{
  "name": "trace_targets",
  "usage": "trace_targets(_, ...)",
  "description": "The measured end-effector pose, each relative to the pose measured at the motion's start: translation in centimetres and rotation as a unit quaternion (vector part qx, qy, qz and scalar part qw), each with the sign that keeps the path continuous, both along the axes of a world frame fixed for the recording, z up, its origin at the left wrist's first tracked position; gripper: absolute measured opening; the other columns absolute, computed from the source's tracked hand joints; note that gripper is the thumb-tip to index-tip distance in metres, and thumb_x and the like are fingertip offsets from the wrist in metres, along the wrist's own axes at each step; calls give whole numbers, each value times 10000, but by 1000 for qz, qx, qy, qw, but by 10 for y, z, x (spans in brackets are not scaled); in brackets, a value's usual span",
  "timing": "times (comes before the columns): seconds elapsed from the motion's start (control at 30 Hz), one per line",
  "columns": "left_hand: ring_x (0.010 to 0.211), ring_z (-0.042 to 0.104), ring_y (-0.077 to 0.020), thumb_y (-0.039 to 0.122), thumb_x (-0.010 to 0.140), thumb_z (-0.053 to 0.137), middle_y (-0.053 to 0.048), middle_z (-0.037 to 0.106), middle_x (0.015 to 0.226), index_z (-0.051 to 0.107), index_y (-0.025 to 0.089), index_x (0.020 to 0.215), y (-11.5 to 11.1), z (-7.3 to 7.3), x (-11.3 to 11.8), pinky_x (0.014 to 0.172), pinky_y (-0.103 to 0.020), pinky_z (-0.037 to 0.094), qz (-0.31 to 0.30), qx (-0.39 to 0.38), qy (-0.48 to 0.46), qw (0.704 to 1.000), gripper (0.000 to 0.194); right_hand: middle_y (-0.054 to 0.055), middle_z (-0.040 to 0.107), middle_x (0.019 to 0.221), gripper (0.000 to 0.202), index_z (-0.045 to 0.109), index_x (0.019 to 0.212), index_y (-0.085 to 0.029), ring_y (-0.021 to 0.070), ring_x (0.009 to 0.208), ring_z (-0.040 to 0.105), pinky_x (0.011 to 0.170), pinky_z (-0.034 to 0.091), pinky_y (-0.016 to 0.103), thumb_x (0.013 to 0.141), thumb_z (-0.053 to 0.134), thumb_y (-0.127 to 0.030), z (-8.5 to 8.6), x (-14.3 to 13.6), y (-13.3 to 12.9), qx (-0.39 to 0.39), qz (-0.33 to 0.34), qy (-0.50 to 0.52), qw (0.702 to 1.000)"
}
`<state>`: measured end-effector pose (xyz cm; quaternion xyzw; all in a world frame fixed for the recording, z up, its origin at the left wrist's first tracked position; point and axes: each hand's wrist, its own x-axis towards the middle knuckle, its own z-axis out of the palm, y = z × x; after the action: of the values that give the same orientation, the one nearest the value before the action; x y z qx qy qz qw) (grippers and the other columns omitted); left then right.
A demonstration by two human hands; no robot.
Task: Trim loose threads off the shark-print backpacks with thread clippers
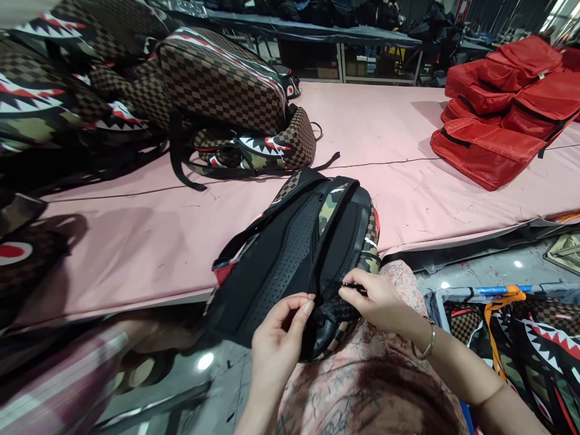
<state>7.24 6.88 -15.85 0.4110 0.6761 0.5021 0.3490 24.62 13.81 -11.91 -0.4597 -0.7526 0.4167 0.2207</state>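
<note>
A black backpack (285, 260) with checkered and camouflage sides lies back panel up, partly on the pink table and partly over my lap. My left hand (285, 326) is at its near end, thumb and forefinger pinched together; anything between them is too small to make out. On the right side of the same end, my right hand (371, 296) pinches a small black tool or strap piece, its shape unclear. A camouflage-trimmed shoulder strap (330, 211) runs along the backpack toward my hands.
Checkered shark-mouth bags (222, 78) are piled at the back left of the pink table (385, 121). Red bags (498, 139) lie at the right. A bin (435, 314) of bags stands at lower right. Another person's plaid sleeve (67, 380) is at lower left.
</note>
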Motion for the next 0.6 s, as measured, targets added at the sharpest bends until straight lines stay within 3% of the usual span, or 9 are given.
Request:
trace_targets(0.13, 929, 552, -194, 395, 746, 599, -86, 603, 965, 597, 146, 751, 3, -4, 2, 891, -340, 402, 4, 46, 33, 998, 249, -57, 603, 725, 196, 616, 836, -207, 73, 640, 512, 567, 305, 181, 745, 626, -380, 10, 9, 6, -14, 68, -62, 996)
trace_targets(0.43, 909, 548, -194, 376, 759, 578, -77, 588, 941, 608, 164, 705, 2, 3, 3, 859, -328, 404, -9, 59, 108, 992, 221, -54, 557, 646, 211, 609, 784, -207, 67, 584, 427, 550, 233, 201, 801, 574, -414, 16, 2, 16, 75, 158, -129, 976)
trace_targets(0.6, 883, 564, -181, 392, 760, 599, -71, 574, 941, 591, 151, 724, 2, -1, 5, 853, -312, 417, 0, 61, 23, 998, 244, -40, 572, 676, 192, 614, 766, -166, 66, 618, 465, 574, 285, 186, 808, 583, -350, 9, 4, 22, 7, 171, -63, 983)
